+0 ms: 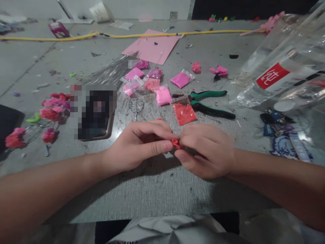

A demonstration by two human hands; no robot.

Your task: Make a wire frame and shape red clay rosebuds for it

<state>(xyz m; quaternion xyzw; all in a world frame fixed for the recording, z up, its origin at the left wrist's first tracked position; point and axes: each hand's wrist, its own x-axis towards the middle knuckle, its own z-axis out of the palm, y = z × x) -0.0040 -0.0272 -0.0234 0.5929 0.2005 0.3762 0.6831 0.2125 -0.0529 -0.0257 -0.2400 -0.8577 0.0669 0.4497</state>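
Observation:
Above the near part of the table, my left hand (142, 142) pinches a small, rolled piece of red modelling clay (175, 143) between thumb and fingers. My right hand (207, 149) meets it from the other side, its curled fingers at the clay's edge and its thumb just below. Just beyond my hands lies a clear zip bag of red clay (184, 113). Close to that bag are green-and-black-handled pliers (212, 101) and a bag of light pink clay (163, 95). A round wire frame (136, 105) lies beyond my left hand.
Left of my hands are a phone (96, 113) and pink and red clay flowers (52, 110). Clear bottles (274, 74) stand at the right, near a bunch of keys (276, 120). Thin wires (109, 72), pink paper (154, 45) and a yellow cable (142, 35) lie farther back.

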